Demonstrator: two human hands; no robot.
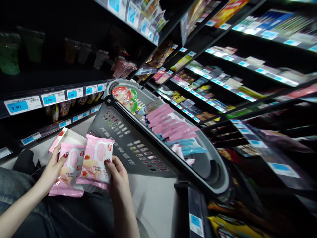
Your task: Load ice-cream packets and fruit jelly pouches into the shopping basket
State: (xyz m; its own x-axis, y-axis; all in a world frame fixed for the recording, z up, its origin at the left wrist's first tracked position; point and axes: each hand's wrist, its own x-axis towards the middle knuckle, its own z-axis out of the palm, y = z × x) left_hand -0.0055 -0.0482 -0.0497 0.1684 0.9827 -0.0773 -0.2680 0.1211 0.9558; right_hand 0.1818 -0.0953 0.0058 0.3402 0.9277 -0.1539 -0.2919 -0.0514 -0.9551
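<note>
My left hand (53, 168) is closed on a pink wafer packet (69, 170) with strawberry and wafer pictures. In my right hand (119, 172), a matching pink wafer packet (97, 158) is pinched between thumb and fingers. The two packets overlap slightly at their inner edges, held above my lap. Behind the left packet, a white and pink open box (70, 136) shows its upper part; its lower part is hidden, so I cannot tell what supports it.
A tilted grey shopping basket (119, 145) stands ahead, holding several pink packets (170, 122), blue packets (185, 145) and red and green round items. Dark shelves with price labels (53, 98) and plastic cups (71, 50) rise at left. Blurred stocked shelves (223, 86) line the right.
</note>
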